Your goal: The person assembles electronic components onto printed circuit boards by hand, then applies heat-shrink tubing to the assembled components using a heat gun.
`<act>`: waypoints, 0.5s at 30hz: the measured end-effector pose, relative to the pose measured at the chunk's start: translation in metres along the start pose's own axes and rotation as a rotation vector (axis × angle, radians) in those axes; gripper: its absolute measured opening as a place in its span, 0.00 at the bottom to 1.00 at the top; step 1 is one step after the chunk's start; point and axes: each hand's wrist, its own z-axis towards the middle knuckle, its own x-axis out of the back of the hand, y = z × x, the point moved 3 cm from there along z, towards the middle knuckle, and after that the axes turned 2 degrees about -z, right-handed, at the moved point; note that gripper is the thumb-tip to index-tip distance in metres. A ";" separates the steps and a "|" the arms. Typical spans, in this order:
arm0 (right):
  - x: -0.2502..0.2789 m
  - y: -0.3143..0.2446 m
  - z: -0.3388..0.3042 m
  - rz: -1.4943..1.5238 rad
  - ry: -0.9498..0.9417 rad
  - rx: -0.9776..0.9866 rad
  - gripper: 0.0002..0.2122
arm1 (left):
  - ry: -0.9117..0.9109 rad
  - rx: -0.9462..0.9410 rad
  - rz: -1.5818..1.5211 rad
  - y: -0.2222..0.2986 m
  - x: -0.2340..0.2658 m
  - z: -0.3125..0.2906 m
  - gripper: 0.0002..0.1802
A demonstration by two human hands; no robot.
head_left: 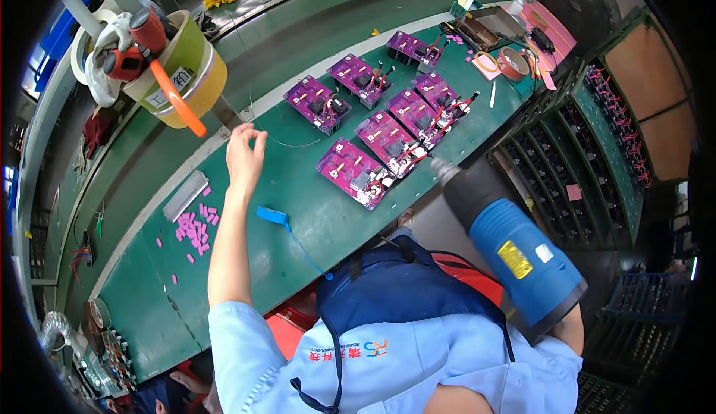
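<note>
My left hand (246, 159) is raised over the green bench, thumb and fingers pinched together. A thin wire (294, 145) curves across the bench from beside its fingertips; whether they hold it is unclear. At the right, a blue heat gun (522, 257) with a black front and metal nozzle points toward the boards. My right hand (571, 330) grips it from behind, its fingers mostly hidden by the tool. Near the nozzle, a row of purple circuit boards (352, 169) with red and black leads lies along the bench's near edge. More purple boards (317, 103) lie behind them.
Pink pieces (195, 229) are scattered at the left beside a clear strip (186, 196). A blue strap with a cord (273, 215) lies near the front edge. A yellow bucket (186, 78) with tools hangs at the back left. A metal tray (492, 26) and tape roll (513, 63) occupy the far right.
</note>
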 end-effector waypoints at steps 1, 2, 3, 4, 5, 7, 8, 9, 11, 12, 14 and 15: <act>-0.015 -0.029 0.012 -0.023 -0.017 -0.038 0.17 | 0.027 -0.018 -0.101 -0.006 -0.003 -0.010 0.05; -0.031 -0.043 0.018 -0.032 -0.053 -0.048 0.18 | 0.049 -0.003 -0.155 -0.012 0.003 -0.026 0.04; -0.044 -0.052 0.022 -0.035 -0.081 -0.055 0.18 | 0.071 0.003 -0.202 -0.012 0.010 -0.037 0.03; -0.056 -0.057 0.036 -0.028 -0.112 -0.048 0.18 | 0.044 0.088 -0.278 -0.014 0.016 -0.049 0.03; -0.061 -0.071 0.042 -0.034 -0.121 -0.068 0.18 | 0.042 0.090 -0.296 -0.003 0.020 -0.052 0.03; -0.062 -0.087 0.043 -0.036 -0.129 -0.100 0.18 | -0.034 0.060 -0.397 0.027 0.024 -0.053 0.04; -0.060 -0.092 0.043 -0.036 -0.131 -0.108 0.18 | -0.082 0.052 -0.434 0.039 0.025 -0.053 0.04; -0.059 -0.097 0.044 -0.042 -0.121 -0.112 0.18 | -0.162 0.070 -0.495 0.052 0.021 -0.050 0.05; -0.068 -0.083 0.066 0.065 -0.180 -0.074 0.19 | -0.274 -0.055 -0.435 0.064 0.022 -0.059 0.06; -0.067 -0.092 0.062 0.051 -0.166 -0.097 0.19 | -0.396 -0.169 -0.458 0.080 0.014 -0.050 0.07; -0.068 -0.095 0.057 0.029 -0.143 -0.155 0.17 | -0.473 -0.458 -0.420 0.106 -0.005 -0.041 0.09; -0.068 -0.098 0.055 0.026 -0.135 -0.159 0.17 | -0.503 -0.553 -0.434 0.116 -0.017 -0.037 0.13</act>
